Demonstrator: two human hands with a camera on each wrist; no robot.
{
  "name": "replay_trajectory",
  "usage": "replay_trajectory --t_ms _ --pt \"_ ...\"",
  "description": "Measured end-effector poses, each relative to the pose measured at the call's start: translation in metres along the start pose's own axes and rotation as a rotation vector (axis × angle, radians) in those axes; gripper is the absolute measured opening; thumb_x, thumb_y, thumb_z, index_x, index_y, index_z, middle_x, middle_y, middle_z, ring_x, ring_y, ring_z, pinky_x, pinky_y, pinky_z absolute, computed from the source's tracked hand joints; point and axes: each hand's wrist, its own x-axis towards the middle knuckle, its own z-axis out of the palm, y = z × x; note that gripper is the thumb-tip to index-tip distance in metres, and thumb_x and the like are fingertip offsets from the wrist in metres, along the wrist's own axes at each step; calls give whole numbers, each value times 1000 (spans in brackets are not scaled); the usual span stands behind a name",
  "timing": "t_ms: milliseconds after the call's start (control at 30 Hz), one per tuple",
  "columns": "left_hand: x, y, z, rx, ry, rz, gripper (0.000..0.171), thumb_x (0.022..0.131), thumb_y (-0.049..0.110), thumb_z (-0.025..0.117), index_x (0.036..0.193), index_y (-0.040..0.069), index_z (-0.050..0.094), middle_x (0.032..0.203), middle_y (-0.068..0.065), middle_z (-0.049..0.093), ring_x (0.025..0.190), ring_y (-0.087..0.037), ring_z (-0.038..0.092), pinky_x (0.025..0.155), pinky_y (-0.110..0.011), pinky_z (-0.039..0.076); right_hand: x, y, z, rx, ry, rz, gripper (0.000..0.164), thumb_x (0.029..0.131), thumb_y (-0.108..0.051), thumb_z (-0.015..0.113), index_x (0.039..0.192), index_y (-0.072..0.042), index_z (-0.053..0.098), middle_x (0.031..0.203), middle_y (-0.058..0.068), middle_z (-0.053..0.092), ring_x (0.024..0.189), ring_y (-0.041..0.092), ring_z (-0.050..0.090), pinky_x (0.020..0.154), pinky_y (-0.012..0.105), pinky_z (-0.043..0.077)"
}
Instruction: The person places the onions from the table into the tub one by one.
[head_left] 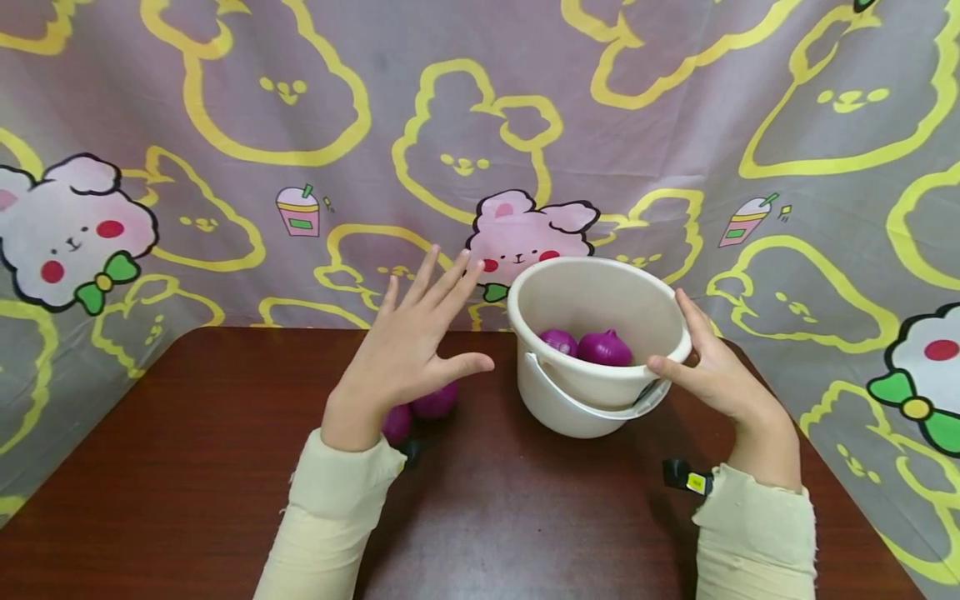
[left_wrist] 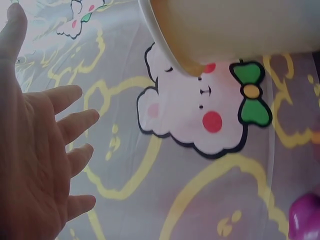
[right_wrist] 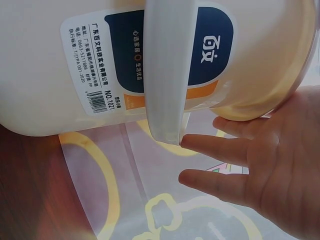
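A cream plastic bucket (head_left: 540, 387) stands at the back right of the table with its handle (head_left: 577, 407) hanging down in front. Two purple onions (head_left: 604, 348) are visible inside it. My right hand (head_left: 720, 379) touches the bucket's right side at the rim, thumb and fingers apart. In the right wrist view its fingers (right_wrist: 215, 145) are straight beside the handle. My left hand (head_left: 408, 346) is held in the air left of the bucket, fingers spread, holding nothing. Two more purple onions (head_left: 437, 403) lie behind the left wrist, partly hidden.
The brown table (head_left: 187, 467) reaches back to a patterned curtain (head_left: 450, 108). A small black object with a yellow label (head_left: 696, 483) shows beside the right cuff. A printed label (right_wrist: 90, 65) is on the bucket's side.
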Motion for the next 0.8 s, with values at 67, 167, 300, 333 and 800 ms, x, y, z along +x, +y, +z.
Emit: replay_trajectory --t_ms 67,167,300,333,800 --pt "-4 -3 -1 5 7 -2 104 73 96 11 159 37 2 167 14 1 155 -17 -15 119 -69 4 0 0 -1 -1 -1 3 102 90 -33 66 160 -17 -8 165 23 0 135 49 27 106 70 34" --pt "-10 -8 -3 0 9 -7 103 75 95 14 159 38 2 168 13 2 155 -18 -13 119 -70 5 -1 1 -1 -4 -4 10 102 91 -33 65 160 -18 -8 165 23 -1 136 50 27 105 71 34" --pt "-19 -14 -5 10 0 -11 98 81 89 29 160 36 6 168 12 2 156 -21 -11 117 -72 6 -1 2 -1 -8 -4 16 102 91 -32 65 160 -18 -9 164 24 -1 136 51 26 105 72 34" --pt "-21 -15 -6 16 -3 -14 96 84 86 36 160 35 6 168 11 2 156 -21 -11 117 -72 7 -1 2 -1 -2 -4 15 102 91 -32 64 160 -18 -9 164 24 -1 136 51 25 105 72 34" --pt "-50 -38 -11 111 -30 -42 104 81 74 59 160 34 3 168 11 -1 156 -21 -8 119 -68 12 1 0 0 -11 -1 0 101 91 -32 64 160 -16 -8 164 25 2 135 49 28 105 69 36"
